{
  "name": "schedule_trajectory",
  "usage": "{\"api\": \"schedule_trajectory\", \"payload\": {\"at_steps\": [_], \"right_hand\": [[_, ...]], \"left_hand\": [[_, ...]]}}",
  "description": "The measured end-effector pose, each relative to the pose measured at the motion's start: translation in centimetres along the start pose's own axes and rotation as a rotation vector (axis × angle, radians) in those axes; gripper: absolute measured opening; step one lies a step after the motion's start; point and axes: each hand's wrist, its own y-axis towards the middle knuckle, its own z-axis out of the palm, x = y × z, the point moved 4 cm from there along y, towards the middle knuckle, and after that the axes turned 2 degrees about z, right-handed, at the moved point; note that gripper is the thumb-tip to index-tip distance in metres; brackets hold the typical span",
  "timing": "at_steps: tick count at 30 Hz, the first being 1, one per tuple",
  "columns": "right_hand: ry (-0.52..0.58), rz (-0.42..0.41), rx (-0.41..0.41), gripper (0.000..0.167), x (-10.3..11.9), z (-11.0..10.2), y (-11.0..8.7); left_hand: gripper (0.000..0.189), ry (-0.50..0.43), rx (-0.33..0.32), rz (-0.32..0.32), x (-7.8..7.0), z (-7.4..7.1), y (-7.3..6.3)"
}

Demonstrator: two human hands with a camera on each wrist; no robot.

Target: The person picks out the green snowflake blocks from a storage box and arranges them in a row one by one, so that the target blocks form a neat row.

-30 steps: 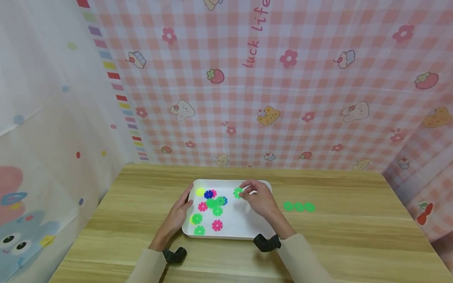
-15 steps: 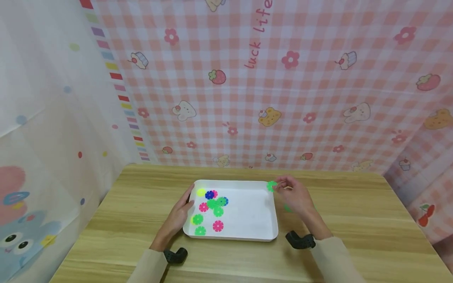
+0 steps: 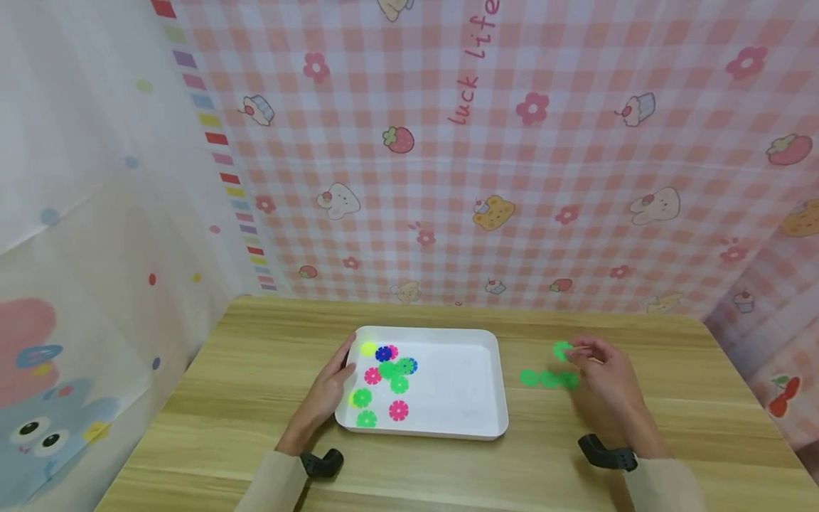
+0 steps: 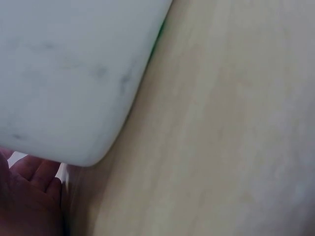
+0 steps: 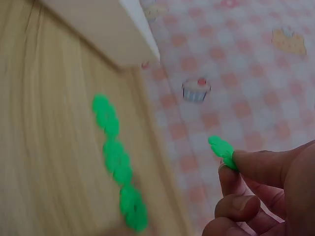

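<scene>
Thumb and index finger of my right hand (image 3: 608,373) pinch a green snowflake disc (image 3: 562,350), also visible between the fingertips in the right wrist view. That disc is over the table, right of the tray, just beyond a row of green discs (image 5: 117,160) joined end to end. My left hand (image 3: 325,390) grips the left side of the white tray (image 3: 457,431), its thumb over the rim. Inside the tray's left half lie loose discs: green, pink (image 3: 399,410), yellow (image 3: 368,348) and dark blue (image 3: 383,353), some overlapping. The left wrist view shows mainly the tray's smudged white outside (image 4: 74,88).
The tray stands on a wood-grain table (image 3: 441,473). A pink checked cloth (image 3: 448,178) hangs behind the table's back edge, and a pale printed cloth (image 3: 96,213) hangs at the left. Each wrist wears a black camera mount (image 3: 604,453).
My right hand has carried the green disc out of the tray, rightward past its rim, to beyond the joined row. My left hand has stayed at the tray's left side.
</scene>
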Motion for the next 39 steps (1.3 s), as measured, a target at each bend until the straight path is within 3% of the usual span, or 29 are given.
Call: {"api": "schedule_trajectory", "payload": {"at_steps": [3, 6, 9, 12, 15, 21, 25, 28, 34, 39], "right_hand": [[-0.025, 0.022, -0.016, 0.035, -1.7, -1.2, -0.1], [-0.051, 0.054, -0.044, 0.036, -3.4, -2.1, -0.1], [-0.068, 0.108, -0.078, 0.037, -5.0, -2.4, 0.0], [-0.078, 0.155, -0.100, 0.039, -6.1, -2.4, 0.1], [-0.107, 0.156, -0.105, 0.040, -6.5, -2.3, 0.2], [-0.143, 0.134, -0.111, 0.038, -6.4, -2.1, 0.3], [-0.153, 0.127, -0.119, 0.036, -6.4, -2.0, 0.1], [-0.169, 0.126, -0.126, 0.035, -6.5, -1.9, 0.1], [-0.176, 0.122, -0.132, 0.033, -6.7, -1.8, 0.0], [-0.181, 0.103, -0.146, 0.032, -6.8, -1.9, -0.1]], "left_hand": [[0.054, -0.009, -0.006, -0.002, 0.5, 0.1, 0.2], [0.054, -0.002, -0.014, 0.002, 1.9, 0.1, 0.8], [0.054, 0.013, -0.023, 0.008, 3.2, 0.1, 1.4], [0.054, 0.022, -0.025, 0.005, 3.7, 0.1, 1.7], [0.054, 0.006, -0.027, -0.010, 3.2, 0.0, 1.5], [0.055, -0.004, -0.011, -0.017, 0.2, -0.1, 0.3], [0.055, 0.014, 0.002, -0.012, -0.3, -0.2, 0.2], [0.055, 0.016, 0.005, -0.018, 0.4, -0.2, 0.5], [0.055, 0.007, -0.011, -0.006, 3.3, -0.2, 1.5], [0.055, 0.006, -0.027, 0.011, 4.1, 0.1, 1.7]]}}
